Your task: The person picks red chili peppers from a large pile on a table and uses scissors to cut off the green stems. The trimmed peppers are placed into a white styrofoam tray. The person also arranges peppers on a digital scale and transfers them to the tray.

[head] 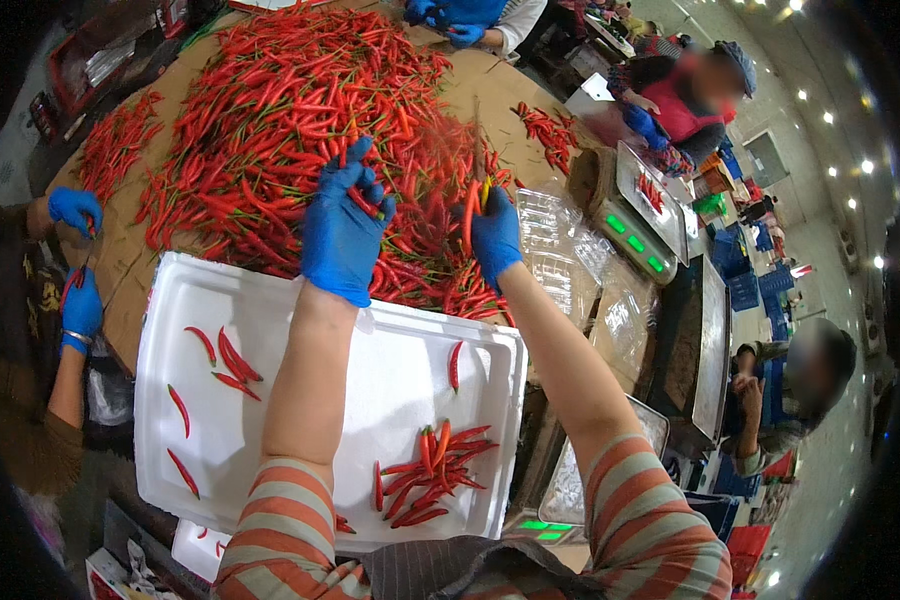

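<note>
My left hand (345, 232), in a blue glove, is over a large heap of red chili peppers (292, 112) and holds a red chili pepper (364, 202) in its curled fingers. To its right, my right hand (497, 236), also gloved in blue, grips a narrow-bladed tool (478, 131) with its dark blade pointing away from me. Red and yellow pieces show at that hand's fingers; whether they are handles or peppers is unclear. Below both forearms sits a white foam tray (397, 352), with a cluster of loose peppers (435, 480) at its lower right and several more at its left.
At the left, a co-worker's gloved hands (81, 300) hold scissors. Another person's gloved hands (461, 34) are beyond the heap. Clear plastic boxes (551, 247) and a digital scale (634, 225) bearing peppers stand on the right. A second scale (544, 529) is near my right elbow.
</note>
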Action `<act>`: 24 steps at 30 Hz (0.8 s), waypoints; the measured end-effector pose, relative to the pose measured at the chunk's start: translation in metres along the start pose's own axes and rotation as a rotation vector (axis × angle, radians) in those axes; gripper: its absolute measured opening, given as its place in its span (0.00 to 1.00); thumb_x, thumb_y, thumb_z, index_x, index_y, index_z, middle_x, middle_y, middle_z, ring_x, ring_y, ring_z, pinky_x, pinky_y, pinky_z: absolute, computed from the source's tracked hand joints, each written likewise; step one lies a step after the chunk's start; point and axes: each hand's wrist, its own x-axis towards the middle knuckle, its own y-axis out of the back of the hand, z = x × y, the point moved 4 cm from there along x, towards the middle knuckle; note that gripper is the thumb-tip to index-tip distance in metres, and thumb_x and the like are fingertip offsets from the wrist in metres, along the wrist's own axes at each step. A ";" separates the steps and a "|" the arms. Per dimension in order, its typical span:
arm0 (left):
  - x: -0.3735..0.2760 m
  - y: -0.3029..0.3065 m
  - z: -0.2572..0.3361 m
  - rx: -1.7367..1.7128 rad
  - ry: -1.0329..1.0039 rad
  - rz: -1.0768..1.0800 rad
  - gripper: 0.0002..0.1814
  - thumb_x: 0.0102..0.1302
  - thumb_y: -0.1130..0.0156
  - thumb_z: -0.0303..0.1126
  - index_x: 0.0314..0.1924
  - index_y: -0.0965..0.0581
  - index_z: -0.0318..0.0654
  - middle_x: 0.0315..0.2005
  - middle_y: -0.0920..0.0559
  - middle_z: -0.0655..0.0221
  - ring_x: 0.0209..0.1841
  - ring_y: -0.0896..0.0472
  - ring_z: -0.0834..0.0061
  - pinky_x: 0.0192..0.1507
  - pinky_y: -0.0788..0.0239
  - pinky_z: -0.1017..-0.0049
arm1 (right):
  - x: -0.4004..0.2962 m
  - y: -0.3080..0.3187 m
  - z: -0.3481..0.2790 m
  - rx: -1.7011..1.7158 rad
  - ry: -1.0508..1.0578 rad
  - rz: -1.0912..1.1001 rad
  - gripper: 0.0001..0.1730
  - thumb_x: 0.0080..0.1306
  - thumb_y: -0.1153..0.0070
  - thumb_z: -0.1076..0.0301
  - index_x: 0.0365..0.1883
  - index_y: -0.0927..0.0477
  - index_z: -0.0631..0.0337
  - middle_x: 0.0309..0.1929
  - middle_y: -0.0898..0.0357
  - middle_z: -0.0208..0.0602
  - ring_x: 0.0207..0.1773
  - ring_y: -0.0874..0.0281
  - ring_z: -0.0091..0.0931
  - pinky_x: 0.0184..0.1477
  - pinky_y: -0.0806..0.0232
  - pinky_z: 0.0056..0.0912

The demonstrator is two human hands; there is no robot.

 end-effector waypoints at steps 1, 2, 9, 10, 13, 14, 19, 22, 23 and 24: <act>0.002 0.001 -0.002 0.032 0.020 -0.049 0.17 0.64 0.49 0.36 0.53 0.29 0.41 0.25 0.30 0.79 0.25 0.34 0.85 0.27 0.40 0.83 | 0.010 -0.008 0.006 -0.081 0.003 0.043 0.20 0.55 0.44 0.74 0.47 0.31 0.68 0.37 0.24 0.40 0.41 0.28 0.25 0.40 0.36 0.26; 0.004 0.005 -0.008 0.080 0.008 0.127 0.18 0.64 0.48 0.37 0.52 0.29 0.40 0.18 0.42 0.81 0.19 0.47 0.86 0.20 0.54 0.83 | 0.012 -0.010 0.012 -0.238 0.032 0.110 0.21 0.51 0.43 0.72 0.44 0.30 0.66 0.37 0.23 0.45 0.39 0.25 0.31 0.39 0.35 0.30; -0.003 -0.008 -0.005 0.326 0.027 0.054 0.18 0.64 0.48 0.38 0.49 0.28 0.33 0.13 0.48 0.82 0.15 0.51 0.89 0.17 0.61 0.84 | 0.002 -0.036 -0.018 -0.606 -0.138 0.145 0.23 0.52 0.42 0.59 0.44 0.34 0.54 0.33 0.23 0.47 0.36 0.24 0.44 0.33 0.34 0.44; -0.004 -0.010 -0.007 0.342 0.004 0.050 0.18 0.64 0.48 0.38 0.48 0.28 0.32 0.14 0.46 0.82 0.16 0.50 0.90 0.17 0.60 0.85 | 0.000 -0.037 -0.022 -0.611 -0.137 0.132 0.24 0.52 0.41 0.60 0.45 0.34 0.54 0.33 0.22 0.46 0.36 0.24 0.43 0.34 0.33 0.43; -0.002 -0.011 -0.012 0.392 0.000 0.078 0.18 0.64 0.48 0.37 0.48 0.28 0.32 0.14 0.44 0.82 0.16 0.47 0.90 0.18 0.58 0.85 | -0.001 -0.040 -0.019 -0.599 -0.029 0.134 0.24 0.53 0.41 0.62 0.47 0.34 0.53 0.32 0.22 0.44 0.34 0.23 0.41 0.33 0.33 0.42; -0.003 -0.011 -0.014 0.425 -0.017 0.070 0.16 0.64 0.48 0.37 0.47 0.27 0.34 0.15 0.41 0.82 0.17 0.45 0.89 0.19 0.56 0.85 | -0.002 -0.039 -0.016 -0.584 -0.007 0.123 0.24 0.53 0.41 0.62 0.47 0.34 0.53 0.32 0.22 0.44 0.35 0.23 0.41 0.33 0.33 0.42; -0.001 -0.008 -0.013 0.440 -0.064 0.127 0.14 0.62 0.44 0.37 0.43 0.23 0.37 0.16 0.38 0.81 0.18 0.42 0.89 0.20 0.52 0.86 | -0.002 -0.045 -0.028 -0.581 -0.096 0.111 0.24 0.52 0.40 0.62 0.46 0.33 0.53 0.34 0.22 0.44 0.36 0.24 0.41 0.34 0.33 0.43; 0.001 -0.007 -0.008 0.440 -0.076 0.128 0.13 0.62 0.44 0.37 0.43 0.22 0.38 0.17 0.36 0.81 0.18 0.42 0.89 0.20 0.51 0.85 | 0.001 -0.043 -0.022 -0.468 -0.084 0.121 0.22 0.52 0.41 0.64 0.45 0.32 0.55 0.35 0.24 0.47 0.38 0.24 0.41 0.36 0.33 0.41; 0.002 -0.005 -0.008 0.443 -0.074 0.128 0.13 0.62 0.45 0.37 0.43 0.22 0.38 0.18 0.35 0.81 0.19 0.41 0.89 0.21 0.51 0.85 | 0.000 -0.039 -0.020 -0.254 -0.042 0.163 0.19 0.53 0.42 0.69 0.43 0.31 0.58 0.35 0.24 0.45 0.38 0.24 0.35 0.37 0.33 0.36; 0.003 -0.001 -0.005 0.448 -0.081 0.134 0.13 0.62 0.45 0.37 0.43 0.22 0.39 0.18 0.34 0.81 0.19 0.41 0.89 0.21 0.50 0.85 | 0.004 -0.040 -0.011 -0.007 0.023 0.138 0.17 0.53 0.44 0.73 0.41 0.31 0.60 0.34 0.25 0.41 0.38 0.25 0.31 0.38 0.33 0.33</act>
